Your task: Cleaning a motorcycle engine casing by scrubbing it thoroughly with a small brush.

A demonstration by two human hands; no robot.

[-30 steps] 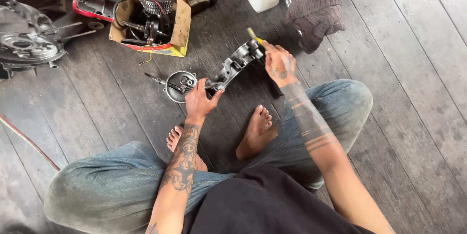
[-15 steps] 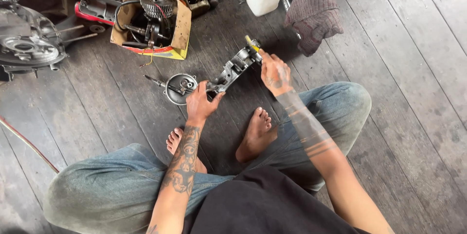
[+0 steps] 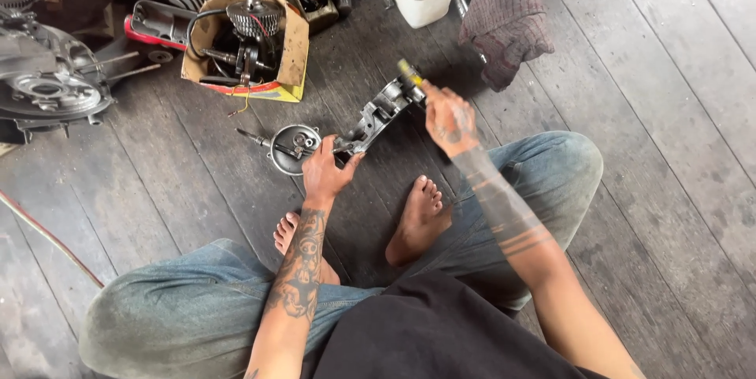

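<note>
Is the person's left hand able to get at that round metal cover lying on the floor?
Probably yes. The left hand grips the lower end of the grey metal engine part, and the round cover lies just beside it on the floorboards, nothing between them. It would have to let go first.

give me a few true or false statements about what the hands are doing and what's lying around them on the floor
1. The left hand grips the lower end of a grey metal engine part. True.
2. The right hand is empty. False: it holds a yellow-handled tool at the part's upper end.
3. A round metal cover lies on the wooden floor just left of the left hand. True.
4. The cardboard box is empty. False: it holds an engine assembly with a black hose.
5. A dark checked cloth lies beyond the right hand. True.
6. The person wears shoes. False: both feet are bare.
</note>
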